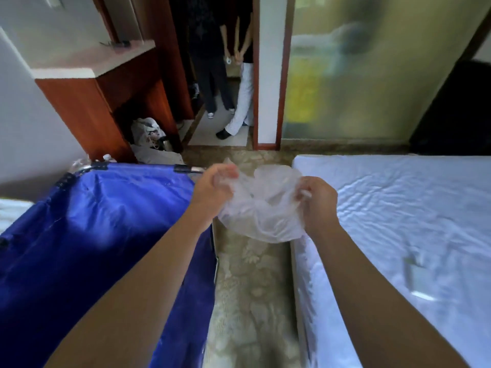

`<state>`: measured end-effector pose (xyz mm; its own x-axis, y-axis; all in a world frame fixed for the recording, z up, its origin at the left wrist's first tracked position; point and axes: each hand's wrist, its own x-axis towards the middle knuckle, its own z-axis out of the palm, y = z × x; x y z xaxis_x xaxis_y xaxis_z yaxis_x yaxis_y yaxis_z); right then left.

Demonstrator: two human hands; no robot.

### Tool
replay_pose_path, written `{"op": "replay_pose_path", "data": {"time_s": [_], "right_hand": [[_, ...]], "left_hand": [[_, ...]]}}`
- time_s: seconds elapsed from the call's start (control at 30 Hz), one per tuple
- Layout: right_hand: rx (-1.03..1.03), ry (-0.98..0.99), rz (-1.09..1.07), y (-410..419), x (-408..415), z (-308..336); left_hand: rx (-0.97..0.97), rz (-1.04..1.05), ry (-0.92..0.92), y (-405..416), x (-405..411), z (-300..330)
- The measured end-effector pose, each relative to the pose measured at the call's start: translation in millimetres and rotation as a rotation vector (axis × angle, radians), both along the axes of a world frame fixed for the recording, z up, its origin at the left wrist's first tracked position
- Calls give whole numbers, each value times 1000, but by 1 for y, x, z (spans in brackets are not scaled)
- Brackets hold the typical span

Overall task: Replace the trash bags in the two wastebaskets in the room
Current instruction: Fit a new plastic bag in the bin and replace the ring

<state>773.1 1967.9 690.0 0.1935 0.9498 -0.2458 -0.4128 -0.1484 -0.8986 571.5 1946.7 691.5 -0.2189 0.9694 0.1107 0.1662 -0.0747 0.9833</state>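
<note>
Over patterned carpet [247, 288], two hands [216, 185] [317, 199] grip one clear bag [261, 205].

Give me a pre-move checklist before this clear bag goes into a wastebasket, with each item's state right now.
1. Left hand grips the clear bag: ok.
2. Right hand pinches the bag's other side: ok.
3. Bag mouth found and opened: cannot tell, the plastic is bunched between the hands.
4. Bag hangs free over the carpet, between the blue cart and the bed: ok.
5. Wastebasket under the wooden desk emptied: not ok, a full white bag sits there.
6. Second wastebasket located: cannot tell, none in view.
</note>
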Motion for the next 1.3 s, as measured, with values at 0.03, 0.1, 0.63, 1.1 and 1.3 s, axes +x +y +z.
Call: {"op": "replay_pose_path", "data": {"time_s": [0.03, 0.1, 0.63, 1.1, 1.3], "right_hand": [[40, -14, -43, -12, 25, 1], [102, -28, -144, -37, 80, 3], [79, -105, -603, -359, 532, 26], [-453, -561, -1198, -549, 814, -79], [-743, -579, -1183, -563, 918, -110]], "left_hand": [[-6, -51, 30, -6, 18, 1], [-31, -155, 100, -19, 57, 1], [334, -922, 425, -200, 617, -17], [-5, -1198, 302, -274, 957, -72], [5, -1278, 275, -265, 1111, -76]]}}
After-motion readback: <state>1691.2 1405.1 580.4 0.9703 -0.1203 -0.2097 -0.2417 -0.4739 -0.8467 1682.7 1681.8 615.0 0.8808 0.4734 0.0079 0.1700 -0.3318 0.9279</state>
